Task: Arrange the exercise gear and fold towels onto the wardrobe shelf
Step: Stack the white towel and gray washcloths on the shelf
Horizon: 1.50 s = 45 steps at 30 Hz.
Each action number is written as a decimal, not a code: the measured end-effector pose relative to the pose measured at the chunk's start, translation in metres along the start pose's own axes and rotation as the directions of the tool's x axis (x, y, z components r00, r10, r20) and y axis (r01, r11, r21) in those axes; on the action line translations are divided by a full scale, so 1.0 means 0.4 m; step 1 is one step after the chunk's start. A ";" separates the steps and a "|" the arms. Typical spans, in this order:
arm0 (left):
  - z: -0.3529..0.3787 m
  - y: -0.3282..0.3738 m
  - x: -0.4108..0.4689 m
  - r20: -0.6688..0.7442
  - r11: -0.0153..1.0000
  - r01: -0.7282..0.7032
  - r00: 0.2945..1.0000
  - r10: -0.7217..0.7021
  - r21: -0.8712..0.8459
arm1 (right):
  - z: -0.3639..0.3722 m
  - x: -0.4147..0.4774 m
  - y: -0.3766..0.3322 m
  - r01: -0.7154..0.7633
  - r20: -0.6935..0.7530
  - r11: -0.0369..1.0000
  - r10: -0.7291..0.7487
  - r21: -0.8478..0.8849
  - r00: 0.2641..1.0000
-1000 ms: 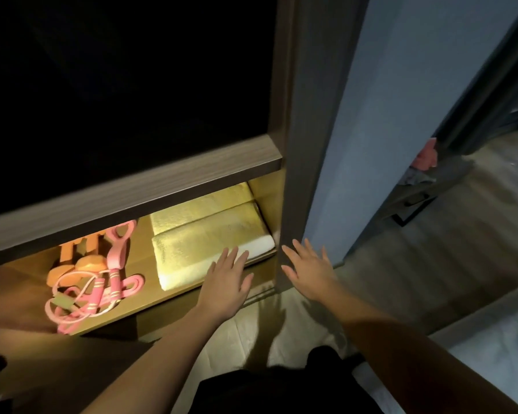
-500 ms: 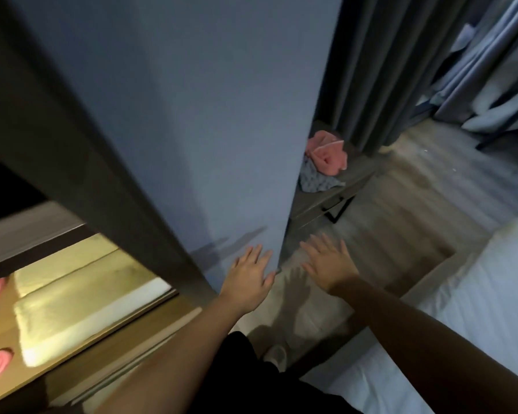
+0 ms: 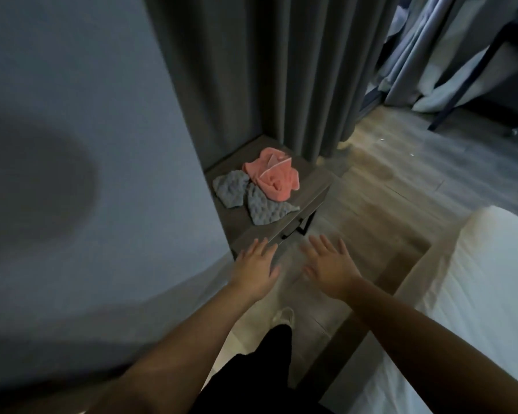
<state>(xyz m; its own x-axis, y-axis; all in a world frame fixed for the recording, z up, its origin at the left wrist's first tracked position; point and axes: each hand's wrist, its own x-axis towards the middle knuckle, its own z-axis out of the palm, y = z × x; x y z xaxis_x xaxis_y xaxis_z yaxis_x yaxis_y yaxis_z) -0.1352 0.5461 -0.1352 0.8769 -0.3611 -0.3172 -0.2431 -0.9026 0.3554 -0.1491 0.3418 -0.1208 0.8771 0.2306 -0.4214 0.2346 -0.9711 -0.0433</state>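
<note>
Wood-plank flooring (image 3: 386, 186) is left open between a small grey wooden side table (image 3: 281, 225) at 11 o'clock and a white-sheeted bed (image 3: 476, 279) at 4 o'clock. A crumpled pink towel (image 3: 274, 174) and a crumpled grey waffle towel (image 3: 262, 206) are seen touching on the tabletop, back from its front edge. The left hand (image 3: 256, 265) and right hand (image 3: 329, 262) are held flat, fingers spread, grasping nothing, near that edge.

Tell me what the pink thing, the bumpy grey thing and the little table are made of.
The pink towel looks like soft terry cloth: matte, crumpled, with a paler edge. The grey towel seems a plush fabric, its surface puckered in bumps. The small table looks like grey wood or laminate, showing grain streaks.
</note>
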 end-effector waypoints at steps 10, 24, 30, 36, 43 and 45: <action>-0.080 -0.008 0.303 0.045 0.960 0.228 0.974 -0.224 -0.163 | -0.106 0.290 0.172 -0.026 0.047 0.991 0.020 0.129 0.999; -0.069 -0.081 0.619 0.059 0.752 0.625 0.776 -0.628 -0.210 | -0.163 0.813 0.266 0.170 0.315 0.977 -0.204 0.131 0.927; 0.022 -0.180 0.785 -0.020 0.751 0.657 0.752 -0.659 -0.059 | -0.074 1.003 0.288 0.261 0.324 0.963 -0.270 0.072 0.907; 0.094 -0.282 0.909 -0.003 0.735 0.676 0.736 -0.677 -0.050 | 0.017 1.144 0.281 0.275 0.280 0.957 -0.289 0.088 0.916; 0.160 -0.280 0.949 -0.200 0.721 0.676 0.694 -0.692 -0.150 | 0.073 1.165 0.303 0.335 0.036 0.936 -0.340 0.109 0.940; 0.160 -0.275 0.953 -0.180 0.719 0.671 0.696 -0.695 -0.184 | 0.079 1.161 0.309 0.301 0.038 0.935 -0.313 0.187 0.949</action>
<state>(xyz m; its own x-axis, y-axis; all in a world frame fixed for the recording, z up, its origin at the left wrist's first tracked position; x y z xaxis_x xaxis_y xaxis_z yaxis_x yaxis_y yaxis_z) 0.1991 0.4927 -0.3516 0.8537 0.4187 -0.3095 0.4898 -0.8475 0.2046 0.2739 0.3268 -0.3504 0.7430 0.5207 -0.4205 0.4053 -0.8500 -0.3365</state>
